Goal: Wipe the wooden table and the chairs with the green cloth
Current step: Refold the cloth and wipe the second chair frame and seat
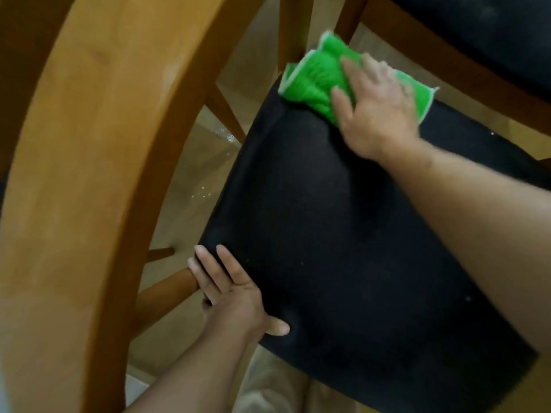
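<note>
A chair with a black padded seat (pixel 343 234) fills the middle of the view. The green cloth (pixel 316 76) with a pale edge lies on the seat's far corner. My right hand (pixel 378 111) presses flat on the cloth, fingers spread over it. My left hand (pixel 232 293) grips the near left edge of the seat, thumb on top and fingers along the side. The curved wooden edge of the table (pixel 89 174) runs down the left side, close to the chair.
A second chair with a black seat (pixel 492 34) and wooden frame (pixel 423 58) stands at the top right. Wooden legs and rails (pixel 167 290) cross beneath the table. Pale tiled floor (pixel 193 180) shows between table and chair.
</note>
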Action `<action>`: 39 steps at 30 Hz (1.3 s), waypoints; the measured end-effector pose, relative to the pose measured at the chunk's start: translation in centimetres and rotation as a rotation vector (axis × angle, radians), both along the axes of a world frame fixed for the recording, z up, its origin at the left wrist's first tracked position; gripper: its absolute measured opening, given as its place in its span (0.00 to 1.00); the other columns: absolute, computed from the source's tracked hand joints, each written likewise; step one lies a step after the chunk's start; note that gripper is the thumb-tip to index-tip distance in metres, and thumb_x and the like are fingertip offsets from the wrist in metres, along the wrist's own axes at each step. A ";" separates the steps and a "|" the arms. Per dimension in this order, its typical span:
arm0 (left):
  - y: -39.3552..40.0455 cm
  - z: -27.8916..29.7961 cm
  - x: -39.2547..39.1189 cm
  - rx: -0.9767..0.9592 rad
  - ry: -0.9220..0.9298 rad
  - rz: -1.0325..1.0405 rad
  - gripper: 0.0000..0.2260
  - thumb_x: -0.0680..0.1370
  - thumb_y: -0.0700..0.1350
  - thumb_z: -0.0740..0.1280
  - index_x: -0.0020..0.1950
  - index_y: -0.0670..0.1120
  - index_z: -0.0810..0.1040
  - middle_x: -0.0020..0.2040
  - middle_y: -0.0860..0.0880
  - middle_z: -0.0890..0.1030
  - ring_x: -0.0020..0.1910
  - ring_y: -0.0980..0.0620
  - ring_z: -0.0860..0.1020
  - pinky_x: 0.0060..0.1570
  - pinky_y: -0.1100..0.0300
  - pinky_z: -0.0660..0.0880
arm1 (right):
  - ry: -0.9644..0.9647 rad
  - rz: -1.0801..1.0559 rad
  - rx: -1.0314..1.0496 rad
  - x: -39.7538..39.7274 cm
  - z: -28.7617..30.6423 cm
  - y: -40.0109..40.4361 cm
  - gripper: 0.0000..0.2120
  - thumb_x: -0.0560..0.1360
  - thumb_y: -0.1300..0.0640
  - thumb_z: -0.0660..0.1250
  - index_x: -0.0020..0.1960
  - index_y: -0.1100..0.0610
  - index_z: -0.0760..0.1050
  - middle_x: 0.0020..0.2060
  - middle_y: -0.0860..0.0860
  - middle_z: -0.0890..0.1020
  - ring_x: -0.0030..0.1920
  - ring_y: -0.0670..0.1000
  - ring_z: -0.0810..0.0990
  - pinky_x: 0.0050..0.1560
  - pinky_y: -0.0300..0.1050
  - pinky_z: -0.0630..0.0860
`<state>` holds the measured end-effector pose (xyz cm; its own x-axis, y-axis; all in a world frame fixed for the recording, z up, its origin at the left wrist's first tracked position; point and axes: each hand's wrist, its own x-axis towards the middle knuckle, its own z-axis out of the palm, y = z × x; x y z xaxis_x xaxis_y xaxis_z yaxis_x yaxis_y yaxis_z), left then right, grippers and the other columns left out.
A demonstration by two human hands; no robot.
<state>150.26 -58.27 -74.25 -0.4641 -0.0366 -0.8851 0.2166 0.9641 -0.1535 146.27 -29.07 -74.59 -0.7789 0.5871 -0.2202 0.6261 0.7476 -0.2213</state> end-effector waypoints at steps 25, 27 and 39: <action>0.8 1.5 -0.3 -0.021 -0.005 -0.033 0.77 0.50 0.64 0.80 0.50 0.41 0.08 0.55 0.38 0.11 0.55 0.39 0.14 0.68 0.41 0.57 | -0.026 -0.061 -0.058 6.4 0.7 -12.6 0.29 0.80 0.45 0.54 0.78 0.43 0.51 0.79 0.51 0.47 0.78 0.59 0.42 0.72 0.62 0.38; 0.7 1.6 -0.6 -0.049 -0.001 -0.072 0.76 0.52 0.66 0.78 0.53 0.39 0.10 0.55 0.36 0.12 0.55 0.37 0.15 0.71 0.43 0.52 | -0.034 0.187 -0.082 8.0 0.8 -16.1 0.28 0.80 0.45 0.53 0.78 0.42 0.50 0.79 0.50 0.48 0.78 0.58 0.43 0.72 0.61 0.37; 1.5 3.6 0.5 0.017 0.056 -0.064 0.74 0.57 0.61 0.80 0.60 0.42 0.13 0.65 0.40 0.17 0.69 0.39 0.24 0.71 0.46 0.38 | -0.106 -0.249 -0.066 20.0 0.8 -2.3 0.28 0.80 0.39 0.48 0.78 0.41 0.46 0.79 0.47 0.45 0.78 0.53 0.42 0.74 0.58 0.41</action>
<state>150.77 -56.80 -70.64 -0.5141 0.0097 -0.8577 0.2695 0.9511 -0.1508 166.23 -31.39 -73.79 -0.5828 0.7397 -0.3365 0.8113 0.5537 -0.1879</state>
